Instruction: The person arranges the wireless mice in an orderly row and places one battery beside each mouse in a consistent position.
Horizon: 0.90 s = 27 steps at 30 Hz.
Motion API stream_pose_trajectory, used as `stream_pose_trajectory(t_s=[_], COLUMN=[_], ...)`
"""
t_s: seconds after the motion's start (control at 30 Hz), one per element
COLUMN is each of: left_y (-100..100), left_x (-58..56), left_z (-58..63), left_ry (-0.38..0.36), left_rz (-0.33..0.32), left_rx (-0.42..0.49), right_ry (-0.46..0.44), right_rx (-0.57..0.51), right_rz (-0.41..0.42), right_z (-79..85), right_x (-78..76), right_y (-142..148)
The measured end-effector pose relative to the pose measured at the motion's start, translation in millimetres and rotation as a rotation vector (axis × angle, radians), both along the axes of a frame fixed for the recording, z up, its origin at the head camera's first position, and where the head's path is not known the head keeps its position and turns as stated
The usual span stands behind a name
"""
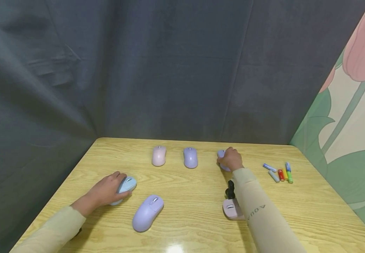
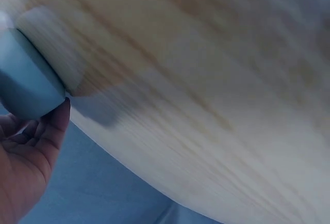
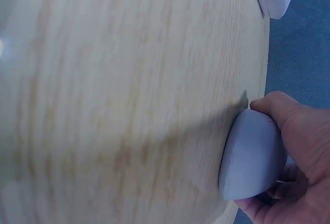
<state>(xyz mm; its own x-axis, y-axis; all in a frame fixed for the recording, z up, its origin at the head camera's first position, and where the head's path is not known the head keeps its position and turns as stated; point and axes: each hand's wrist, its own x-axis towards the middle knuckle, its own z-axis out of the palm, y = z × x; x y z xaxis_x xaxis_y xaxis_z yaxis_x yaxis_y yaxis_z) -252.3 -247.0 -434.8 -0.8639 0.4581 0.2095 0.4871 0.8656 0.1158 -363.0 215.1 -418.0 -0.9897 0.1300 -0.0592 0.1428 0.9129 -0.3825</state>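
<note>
A light blue computer mouse [image 1: 128,183] lies at the table's left side, and my left hand [image 1: 109,189] grips it with fingers and thumb on opposite sides. In the left wrist view the blue mouse [image 2: 31,77] is between thumb and fingers, close to the table edge. At the back right, my right hand [image 1: 231,159] holds a purple mouse [image 1: 221,154] by its sides. The right wrist view shows this purple mouse [image 3: 252,154] on the tabletop, with the hand [image 3: 304,149] around it. Part of each mouse is hidden by the hand.
Along the back stand a pink mouse [image 1: 159,156] and another purple mouse [image 1: 190,157]. A larger purple mouse [image 1: 147,213] lies front centre. A second pink mouse [image 1: 231,208] is partly under the right sleeve. Several small coloured cylinders [image 1: 281,175] lie at right.
</note>
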Motion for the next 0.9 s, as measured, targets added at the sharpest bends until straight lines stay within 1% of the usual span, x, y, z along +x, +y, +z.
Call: stream_pose_trajectory(t_s=[0.2, 0.33, 0.5, 0.6, 0.67, 0.77, 0.9], left_y=[3.2, 6.8, 13.8, 19.7, 24.6, 32.7, 45.0], left_x=[1.6, 1.2, -0.2, -0.7, -0.9, -1.8, -4.1], left_z=[-0.1, 0.0, 3.2, 6.5, 9.1, 12.4, 15.9], left_ry=[0.004, 0.015, 0.051, 0.058, 0.049, 0.036, 0.039], left_rz=[0.044, 0.067, 0.093, 0.114, 0.125, 0.136, 0.145], left_rx=[0.033, 0.042, 0.055, 0.062, 0.064, 0.062, 0.063], right_ry=[0.012, 0.003, -0.007, -0.007, -0.009, -0.011, -0.018], right_rx=[0.003, 0.008, 0.007, 0.006, 0.004, 0.002, -0.004], right_rz=[0.007, 0.004, -0.002, -0.003, -0.008, -0.007, -0.01], right_z=[3.0, 3.1, 3.4, 4.2, 4.3, 4.6, 3.9], right_x=[1.6, 2.4, 2.8, 3.1, 3.4, 3.5, 3.3], right_y=[-1.4, -1.7, -2.6, -3.1, -3.2, -2.7, -1.5])
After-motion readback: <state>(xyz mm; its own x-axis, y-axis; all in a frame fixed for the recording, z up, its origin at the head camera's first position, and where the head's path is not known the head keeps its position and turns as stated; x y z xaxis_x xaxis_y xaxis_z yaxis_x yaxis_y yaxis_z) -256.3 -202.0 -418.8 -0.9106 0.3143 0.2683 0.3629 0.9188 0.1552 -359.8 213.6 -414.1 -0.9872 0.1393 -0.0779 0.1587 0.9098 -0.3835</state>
